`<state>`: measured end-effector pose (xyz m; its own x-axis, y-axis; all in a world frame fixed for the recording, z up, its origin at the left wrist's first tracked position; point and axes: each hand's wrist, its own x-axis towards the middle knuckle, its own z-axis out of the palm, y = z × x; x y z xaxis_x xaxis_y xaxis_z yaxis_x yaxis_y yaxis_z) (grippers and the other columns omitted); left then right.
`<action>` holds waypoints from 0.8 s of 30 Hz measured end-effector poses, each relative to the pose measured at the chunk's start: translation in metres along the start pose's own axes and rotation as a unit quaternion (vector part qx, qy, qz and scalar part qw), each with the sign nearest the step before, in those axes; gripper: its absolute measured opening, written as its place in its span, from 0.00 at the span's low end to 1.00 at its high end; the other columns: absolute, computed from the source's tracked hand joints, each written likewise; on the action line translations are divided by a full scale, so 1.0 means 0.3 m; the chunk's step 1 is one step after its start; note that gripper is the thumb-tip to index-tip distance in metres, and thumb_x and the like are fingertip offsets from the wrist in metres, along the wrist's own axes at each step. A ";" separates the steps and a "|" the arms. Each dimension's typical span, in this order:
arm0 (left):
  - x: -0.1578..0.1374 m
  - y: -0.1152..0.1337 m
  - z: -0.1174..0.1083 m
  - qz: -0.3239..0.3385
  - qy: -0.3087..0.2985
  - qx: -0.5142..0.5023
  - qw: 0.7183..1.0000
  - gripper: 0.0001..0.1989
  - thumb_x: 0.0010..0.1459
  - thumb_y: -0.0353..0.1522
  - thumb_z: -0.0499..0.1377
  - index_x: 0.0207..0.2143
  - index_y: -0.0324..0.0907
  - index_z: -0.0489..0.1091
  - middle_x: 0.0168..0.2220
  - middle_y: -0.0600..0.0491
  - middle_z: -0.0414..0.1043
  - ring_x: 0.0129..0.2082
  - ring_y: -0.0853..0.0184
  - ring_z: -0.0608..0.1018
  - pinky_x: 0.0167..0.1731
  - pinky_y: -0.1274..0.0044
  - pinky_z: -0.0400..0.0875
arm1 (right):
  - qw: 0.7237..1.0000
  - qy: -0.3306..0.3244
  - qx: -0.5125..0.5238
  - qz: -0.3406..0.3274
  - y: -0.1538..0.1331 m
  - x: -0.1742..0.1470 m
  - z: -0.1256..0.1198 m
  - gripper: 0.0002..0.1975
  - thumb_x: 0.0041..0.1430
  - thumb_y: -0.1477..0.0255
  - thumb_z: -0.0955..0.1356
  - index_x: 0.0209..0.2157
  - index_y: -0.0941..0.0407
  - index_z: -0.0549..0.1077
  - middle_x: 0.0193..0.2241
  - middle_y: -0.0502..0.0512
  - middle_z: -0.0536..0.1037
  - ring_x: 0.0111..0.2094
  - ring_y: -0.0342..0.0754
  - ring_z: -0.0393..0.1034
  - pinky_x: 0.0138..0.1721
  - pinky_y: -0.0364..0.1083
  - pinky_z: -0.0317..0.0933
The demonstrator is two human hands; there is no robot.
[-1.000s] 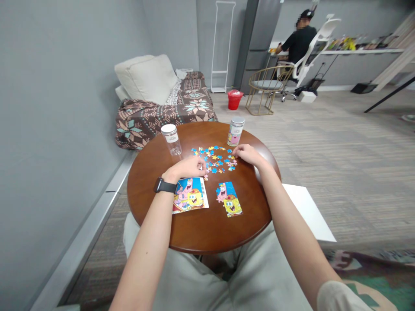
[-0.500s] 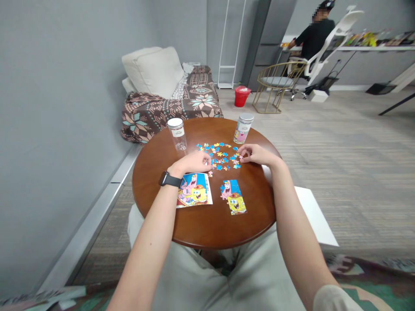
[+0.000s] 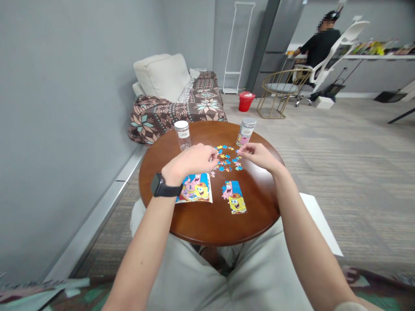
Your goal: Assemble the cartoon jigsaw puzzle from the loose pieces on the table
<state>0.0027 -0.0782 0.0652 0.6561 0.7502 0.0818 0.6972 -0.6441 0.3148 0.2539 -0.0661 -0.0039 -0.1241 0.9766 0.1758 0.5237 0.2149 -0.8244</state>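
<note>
Loose jigsaw puzzle pieces (image 3: 228, 162), mostly blue, yellow and pink, lie spread on the round brown table (image 3: 207, 226). My left hand (image 3: 194, 160), with a dark watch on its wrist, is raised over their left side. Its fingers are curled together, and what they hold, if anything, is hidden. My right hand (image 3: 257, 154) is at the right edge of the pieces, thumb and fingertips closed on a small puzzle piece. Nearer me lies a joined puzzle section (image 3: 236, 199) with pink and yellow cartoon figures. Left of it is a printed picture sheet (image 3: 197, 190), partly under my left wrist.
A clear jar with a white lid (image 3: 183, 134) stands at the table's back left, a printed jar with a silver lid (image 3: 246, 131) at the back right. Beyond are a covered couch (image 3: 181, 108), a red bin (image 3: 246, 102), a gold-framed chair (image 3: 280, 88) and a seated person (image 3: 320, 45).
My left hand has lifted off the pieces and come nearer the camera. My right fingertips have drawn together at the right edge of the pieces. The view has shifted slightly.
</note>
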 end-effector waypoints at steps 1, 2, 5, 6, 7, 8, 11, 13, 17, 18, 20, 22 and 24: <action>-0.043 0.033 -0.003 -0.028 0.008 0.014 0.999 0.11 0.58 0.31 0.53 0.24 0.41 0.68 0.21 0.54 0.66 0.20 0.69 0.64 0.25 0.74 0.54 | 1.000 -0.019 0.011 -0.009 -0.024 -0.039 0.023 0.14 0.51 0.60 0.71 0.30 0.58 0.75 0.27 0.54 0.78 0.29 0.46 0.69 0.32 0.45 0.63; -0.089 0.065 0.008 -0.051 0.026 0.021 0.998 0.12 0.61 0.32 0.51 0.26 0.41 0.68 0.22 0.53 0.68 0.21 0.68 0.66 0.26 0.74 0.55 | 0.999 -0.040 0.026 -0.019 -0.044 -0.084 0.050 0.14 0.52 0.60 0.71 0.32 0.58 0.75 0.27 0.54 0.78 0.29 0.46 0.70 0.32 0.45 0.64; -0.220 0.138 0.115 -0.100 0.104 -0.016 0.989 0.09 0.63 0.29 0.51 0.30 0.42 0.67 0.28 0.53 0.72 0.28 0.66 0.72 0.30 0.74 0.62 | 0.994 -0.078 0.072 -0.030 -0.079 -0.228 0.143 0.13 0.56 0.62 0.69 0.37 0.57 0.75 0.28 0.53 0.79 0.27 0.46 0.71 0.30 0.45 0.65; -0.254 0.153 0.166 -0.102 0.128 -0.035 0.986 0.09 0.63 0.28 0.51 0.30 0.42 0.67 0.29 0.53 0.72 0.30 0.66 0.73 0.32 0.74 0.64 | 0.993 -0.086 0.073 -0.027 -0.081 -0.268 0.169 0.11 0.58 0.63 0.68 0.36 0.56 0.76 0.27 0.54 0.79 0.28 0.47 0.72 0.32 0.46 0.66; -0.282 0.165 0.217 -0.100 0.147 -0.049 0.983 0.08 0.63 0.28 0.52 0.30 0.43 0.67 0.29 0.54 0.72 0.30 0.66 0.73 0.33 0.74 0.65 | 0.994 -0.083 0.063 -0.030 -0.079 -0.300 0.190 0.09 0.58 0.64 0.68 0.34 0.55 0.76 0.28 0.54 0.80 0.29 0.47 0.72 0.33 0.47 0.67; -0.303 0.174 0.266 -0.094 0.156 -0.059 0.982 0.08 0.63 0.27 0.52 0.31 0.43 0.67 0.30 0.54 0.72 0.32 0.66 0.74 0.34 0.74 0.66 | 0.996 -0.069 0.046 -0.039 -0.075 -0.323 0.204 0.07 0.57 0.66 0.69 0.33 0.54 0.77 0.29 0.54 0.80 0.30 0.47 0.73 0.35 0.47 0.67; -0.338 0.195 0.369 -0.058 0.160 -0.069 0.983 0.06 0.63 0.27 0.53 0.36 0.42 0.69 0.34 0.53 0.72 0.35 0.66 0.74 0.38 0.74 0.68 | 0.997 -0.047 0.007 -0.059 -0.061 -0.346 0.214 0.06 0.57 0.68 0.69 0.31 0.54 0.77 0.31 0.54 0.80 0.34 0.49 0.74 0.38 0.48 0.67; -0.352 0.208 0.402 -0.036 0.146 -0.045 0.988 0.09 0.64 0.27 0.52 0.43 0.42 0.70 0.37 0.52 0.72 0.37 0.65 0.74 0.40 0.72 0.69 | 0.996 -0.057 -0.010 -0.067 -0.058 -0.342 0.208 0.05 0.57 0.69 0.69 0.30 0.54 0.77 0.31 0.54 0.80 0.35 0.49 0.73 0.39 0.48 0.66; -0.375 0.227 0.418 -0.013 0.113 0.043 0.993 0.15 0.65 0.28 0.52 0.52 0.43 0.68 0.35 0.52 0.71 0.36 0.63 0.73 0.36 0.70 0.66 | 0.994 -0.078 -0.003 -0.079 -0.063 -0.336 0.201 0.06 0.59 0.69 0.69 0.36 0.54 0.77 0.30 0.53 0.79 0.34 0.48 0.72 0.39 0.48 0.66; -0.379 0.230 0.419 -0.012 0.109 0.056 0.992 0.15 0.65 0.28 0.52 0.53 0.43 0.68 0.34 0.52 0.71 0.35 0.63 0.72 0.36 0.70 0.65 | 0.993 -0.081 -0.003 -0.084 -0.064 -0.337 0.201 0.06 0.59 0.69 0.69 0.37 0.54 0.77 0.30 0.53 0.79 0.34 0.48 0.72 0.39 0.48 0.66; -0.383 0.233 0.419 -0.012 0.104 0.069 0.992 0.16 0.65 0.29 0.51 0.54 0.42 0.68 0.33 0.52 0.70 0.35 0.63 0.72 0.35 0.69 0.64 | 0.991 -0.087 -0.016 -0.096 -0.065 -0.339 0.202 0.05 0.59 0.71 0.68 0.36 0.53 0.77 0.31 0.53 0.80 0.36 0.49 0.72 0.40 0.48 0.66; -0.382 0.233 0.418 -0.012 0.101 0.072 0.992 0.17 0.65 0.29 0.51 0.55 0.42 0.68 0.34 0.52 0.70 0.35 0.63 0.71 0.35 0.69 0.64 | 0.990 -0.089 -0.031 -0.102 -0.064 -0.341 0.202 0.04 0.59 0.72 0.68 0.33 0.53 0.77 0.32 0.53 0.80 0.37 0.49 0.71 0.41 0.49 0.65; -0.379 0.232 0.417 -0.011 0.098 0.071 0.993 0.17 0.66 0.30 0.51 0.55 0.42 0.68 0.34 0.51 0.70 0.36 0.63 0.71 0.35 0.69 0.63 | 0.990 -0.088 -0.036 -0.102 -0.063 -0.341 0.203 0.04 0.58 0.73 0.68 0.32 0.53 0.76 0.32 0.53 0.80 0.37 0.50 0.71 0.41 0.49 0.65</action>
<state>0.0126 -0.2271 -0.0405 0.5808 0.7701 0.2638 0.7535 -0.6312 0.1840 0.2055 -0.1706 -0.0391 -0.3743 0.8976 0.2327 0.5313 0.4133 -0.7396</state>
